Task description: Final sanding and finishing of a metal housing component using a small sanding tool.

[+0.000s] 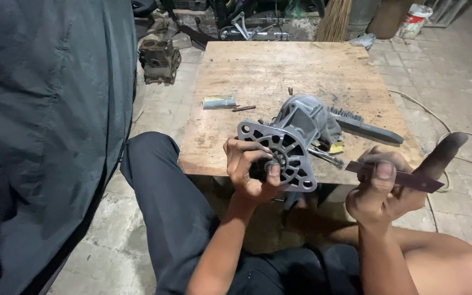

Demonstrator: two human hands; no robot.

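Left hand (249, 166) curled, thumb and fingers pinching hub of grey cast-metal motor housing (293, 139) at near edge of square plywood board (263, 76). Right hand (391, 183) raised, forefinger extended, pinching flat dark metal strip (411, 178).

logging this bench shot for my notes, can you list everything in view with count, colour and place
grey cast-metal motor housing with spoked round end plate: 1, grey, front edge of the board
square bare plywood board: 1, tan, stained, on the floor
black-bristled brush with dark handle: 1, behind the housing on the right
small flat silvery-yellow piece: 1, mid-left of the board
short rusty brown pin: 1, beside that piece
dark engine block: 1, on the floor, upper left
white plastic bucket: 1, top right
pale cord: 1, on the floor at right
dark cloth: 1, fills the left side
left hand: at the end plate's hub
right hand: pinches a thin dark flat metal strip
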